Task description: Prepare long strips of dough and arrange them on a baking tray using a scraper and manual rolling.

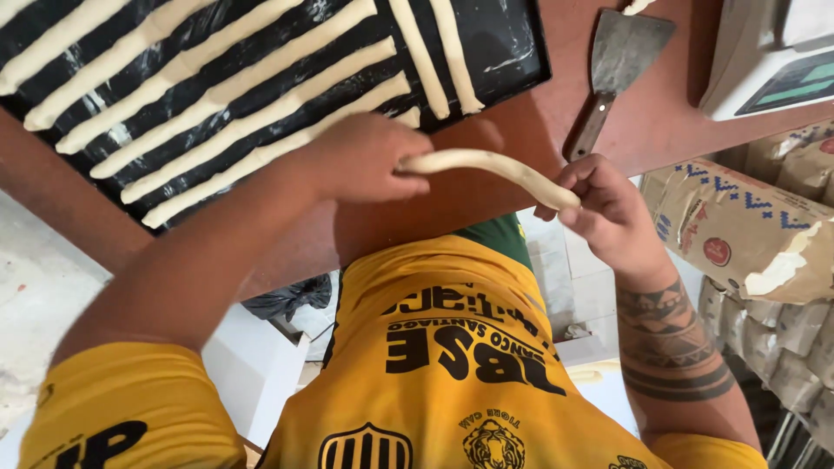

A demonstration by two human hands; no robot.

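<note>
Both hands pinched one dough rope over the table edge.
Left hand (pixel 360 161) and right hand (pixel 608 204) each gripped an end of the dough rope (pixel 486 165); at ten o'clock, the black tray (pixel 512 43) held many finished strips, with little room left.

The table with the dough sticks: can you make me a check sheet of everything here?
Surface: reddish-brown table, a black tray on it.
Job's things: one dough rope held above the table; many dough strips laid in rows on the tray.
Clutter: metal scraper with wooden handle; scale at the corner.
Grips: left hand and right hand each pinch an end of the rope.
Cables: nothing seen.
Surroundings: paper sacks stacked at the right side; pale floor.
</note>
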